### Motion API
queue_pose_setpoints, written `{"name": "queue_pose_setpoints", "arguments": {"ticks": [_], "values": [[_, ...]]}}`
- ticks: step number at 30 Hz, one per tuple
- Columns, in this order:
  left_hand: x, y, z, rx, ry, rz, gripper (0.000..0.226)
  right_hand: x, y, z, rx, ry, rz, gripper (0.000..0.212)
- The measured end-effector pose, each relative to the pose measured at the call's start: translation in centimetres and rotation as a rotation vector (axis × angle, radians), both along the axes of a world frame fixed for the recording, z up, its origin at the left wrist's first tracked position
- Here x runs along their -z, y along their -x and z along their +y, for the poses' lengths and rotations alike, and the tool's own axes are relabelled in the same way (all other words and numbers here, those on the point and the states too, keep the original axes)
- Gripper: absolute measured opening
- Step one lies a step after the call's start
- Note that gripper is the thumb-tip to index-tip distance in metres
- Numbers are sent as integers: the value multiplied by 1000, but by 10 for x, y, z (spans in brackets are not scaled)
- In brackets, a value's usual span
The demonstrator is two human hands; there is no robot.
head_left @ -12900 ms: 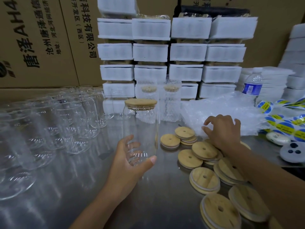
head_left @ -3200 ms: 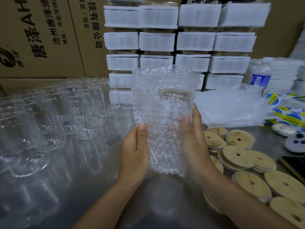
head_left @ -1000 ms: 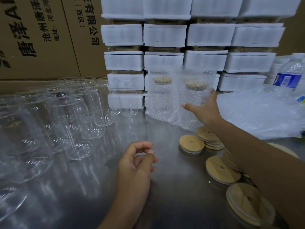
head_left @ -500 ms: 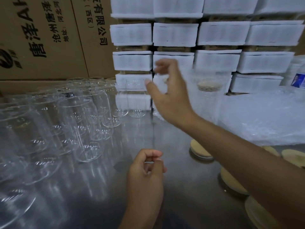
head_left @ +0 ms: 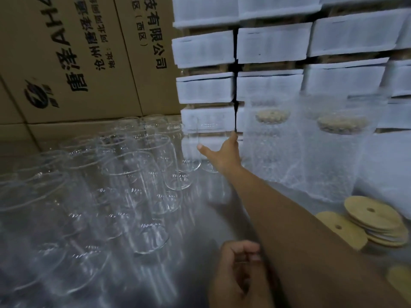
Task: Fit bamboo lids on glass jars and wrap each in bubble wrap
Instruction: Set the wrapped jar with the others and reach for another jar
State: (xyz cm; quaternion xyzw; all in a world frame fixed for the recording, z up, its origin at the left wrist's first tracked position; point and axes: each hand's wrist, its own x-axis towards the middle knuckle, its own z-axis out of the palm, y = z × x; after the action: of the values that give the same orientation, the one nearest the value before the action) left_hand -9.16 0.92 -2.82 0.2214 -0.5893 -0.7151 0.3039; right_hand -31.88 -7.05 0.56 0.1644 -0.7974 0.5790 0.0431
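Several empty glass jars point(head_left: 142, 174) crowd the left of the steel table point(head_left: 200, 221). My right hand point(head_left: 222, 155) reaches far back to one empty jar point(head_left: 208, 138) at the edge of that group, thumb and fingers spread straight against it. Just to its right stand two lidded jars, one bubble-wrapped jar point(head_left: 270, 143) and another point(head_left: 333, 156). Loose bamboo lids point(head_left: 373, 216) lie stacked at the right. My left hand point(head_left: 235, 274) rests near the front edge, fingers loosely curled, holding nothing.
A pile of bubble wrap point(head_left: 389, 172) lies at the far right behind the lids. White foam-wrapped packs point(head_left: 271, 45) are stacked along the back. Printed cardboard cartons point(head_left: 66, 54) wall off the back left.
My right hand has let go of the wrapped jar at the back and swung left and down to an empty jar. The left hand stays curled near the front.
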Motion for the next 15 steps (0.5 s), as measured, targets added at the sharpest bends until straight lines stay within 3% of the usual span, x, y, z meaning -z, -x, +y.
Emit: {"name": "queue_pose_setpoints", "arguments": {"ticks": [4, 8, 15], "values": [[1, 4, -7, -35, -17, -24, 15, 9, 15, -9, 49, -49, 31, 110], [8, 6, -14, 3, -43, -76, 34, 10, 18, -5, 51, -66, 70, 94], [5, 4, -13, -7, -117, 58, 28, 6, -14, 19, 78, -116, 132, 81]]}}
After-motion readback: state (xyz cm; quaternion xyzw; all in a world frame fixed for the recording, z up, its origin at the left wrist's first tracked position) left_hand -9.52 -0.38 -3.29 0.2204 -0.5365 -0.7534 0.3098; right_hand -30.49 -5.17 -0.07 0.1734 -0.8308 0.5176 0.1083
